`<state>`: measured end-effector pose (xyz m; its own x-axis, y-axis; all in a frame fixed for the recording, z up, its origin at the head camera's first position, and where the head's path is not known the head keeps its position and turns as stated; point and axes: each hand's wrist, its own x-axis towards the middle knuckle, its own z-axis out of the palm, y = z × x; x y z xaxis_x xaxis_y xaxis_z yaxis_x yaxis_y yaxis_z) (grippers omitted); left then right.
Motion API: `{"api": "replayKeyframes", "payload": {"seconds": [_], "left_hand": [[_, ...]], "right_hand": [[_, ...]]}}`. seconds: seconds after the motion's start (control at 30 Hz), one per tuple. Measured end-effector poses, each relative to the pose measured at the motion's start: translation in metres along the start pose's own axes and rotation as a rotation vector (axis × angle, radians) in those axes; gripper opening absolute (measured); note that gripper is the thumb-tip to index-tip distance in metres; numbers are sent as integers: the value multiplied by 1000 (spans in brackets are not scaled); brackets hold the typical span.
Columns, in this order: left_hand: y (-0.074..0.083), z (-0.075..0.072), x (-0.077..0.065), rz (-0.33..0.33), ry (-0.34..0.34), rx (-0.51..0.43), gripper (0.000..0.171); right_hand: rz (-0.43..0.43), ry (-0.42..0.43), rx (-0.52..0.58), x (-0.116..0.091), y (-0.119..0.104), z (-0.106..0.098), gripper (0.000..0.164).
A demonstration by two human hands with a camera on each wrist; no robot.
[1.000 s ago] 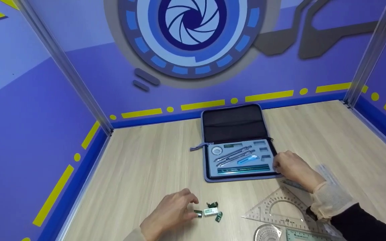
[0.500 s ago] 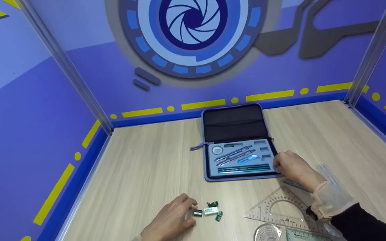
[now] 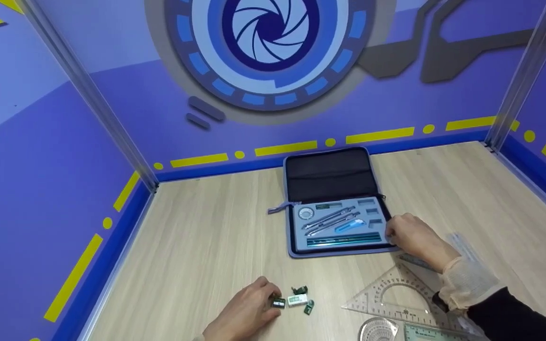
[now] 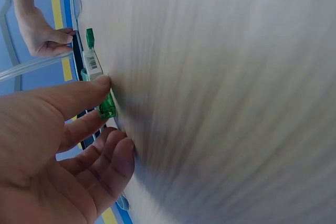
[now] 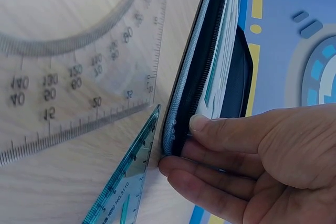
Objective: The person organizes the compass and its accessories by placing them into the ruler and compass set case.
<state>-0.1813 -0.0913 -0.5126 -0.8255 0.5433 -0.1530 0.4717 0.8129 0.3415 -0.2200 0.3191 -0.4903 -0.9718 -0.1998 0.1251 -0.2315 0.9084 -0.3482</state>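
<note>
Head view: my left hand (image 3: 243, 309) is at a small dark-green block (image 3: 278, 303) beside a white rectangular eraser (image 3: 297, 300). Left wrist: the fingers (image 4: 84, 130) lie narrowly around the block; I can't tell if they grip. Right wrist: my right hand (image 5: 257, 163) pinches the blue-edged zip case (image 5: 206, 59).

The left hand (image 3: 247, 308) is held low, its thumb (image 4: 79, 96) and forefinger (image 4: 84, 129) bent toward each other in a pinch — the remaining fingers (image 4: 122, 167) curve loosely alongside. The right hand (image 3: 413, 234) reaches farther forward, the right arm (image 3: 510, 312) slanting in behind it — thumb nearly straight, fingers bent opposite it, gripping.
</note>
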Motion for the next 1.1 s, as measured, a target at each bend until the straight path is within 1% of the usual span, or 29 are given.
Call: {"api": "replayKeyframes", "payload": {"seconds": [0.2, 0.4, 0.5, 0.57, 0.63, 0.77, 0.87, 1.0, 1.1], "left_hand": [[-2, 0, 2, 32, 13, -26, 15], [-3, 2, -1, 64, 49, -23, 10], [-3, 1, -1, 58, 44, -37, 9], [-4, -1, -1, 42, 38, -54, 8], [-4, -5, -1, 24, 49, -70, 8], [-4, -18, -2, -12, 93, -100, 8], [-1, -32, 0, -3, 129, -114, 9], [5, -54, 5, 59, 192, -109, 12], [11, -69, 8, 124, 258, -84, 14]], "right_hand": [[5, 6, -10, 0, -1, 0, 12], [31, -28, 36, 0, 0, 0, 14], [43, -35, 43, 0, 0, 0, 13], [44, -35, 42, 0, -1, 0, 13], [43, -34, 42, 1, -1, 0, 15], [37, -34, 40, 1, -1, 1, 16], [41, -33, 38, 1, -1, 0, 16], [36, -29, 41, 1, 0, -1, 13], [45, -42, 47, 1, 0, -1, 12]]}}
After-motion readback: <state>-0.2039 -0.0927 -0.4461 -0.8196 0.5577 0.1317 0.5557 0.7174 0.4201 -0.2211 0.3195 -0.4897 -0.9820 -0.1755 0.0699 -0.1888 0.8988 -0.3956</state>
